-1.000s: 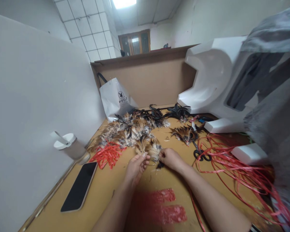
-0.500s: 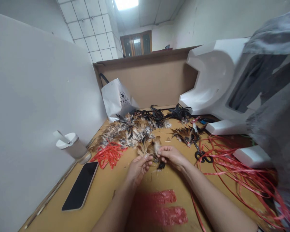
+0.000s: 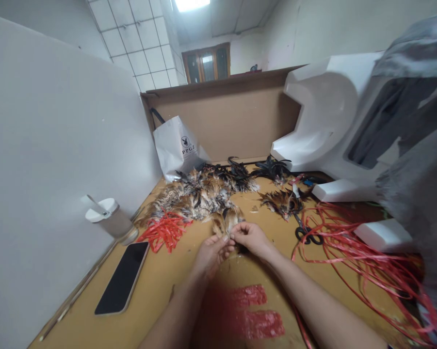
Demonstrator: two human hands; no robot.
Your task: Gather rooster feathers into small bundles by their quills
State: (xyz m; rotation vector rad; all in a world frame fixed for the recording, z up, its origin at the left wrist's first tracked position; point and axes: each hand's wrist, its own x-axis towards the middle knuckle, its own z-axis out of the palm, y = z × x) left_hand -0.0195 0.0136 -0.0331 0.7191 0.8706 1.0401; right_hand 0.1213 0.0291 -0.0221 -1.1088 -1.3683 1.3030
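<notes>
Near the middle of the tan table, my left hand (image 3: pixel 214 249) pinches the lower ends of a few brown feathers (image 3: pixel 226 220). My right hand (image 3: pixel 249 238) is closed on the same feathers, its fingertips meeting those of my left hand. The feather tips fan out above my fingers. Just beyond lies a large pile of brown, grey and black feathers (image 3: pixel 203 191). Cut red strips (image 3: pixel 165 231) lie in a heap to the left of my hands. A smaller feather bunch (image 3: pixel 281 202) rests at the right, beside black-handled scissors (image 3: pixel 308 236).
A phone (image 3: pixel 122 278) and a lidded cup (image 3: pixel 112 220) stand along the left wall. Long red strands (image 3: pixel 364 261) spread over the right side near white foam (image 3: pixel 320 111). A white bag (image 3: pixel 178 148) leans at the back against the cardboard (image 3: pixel 236 116).
My right hand has moved left and now meets my left hand. The feathers have come closer together between them, and the dark feather seen below my hands is now hidden.
</notes>
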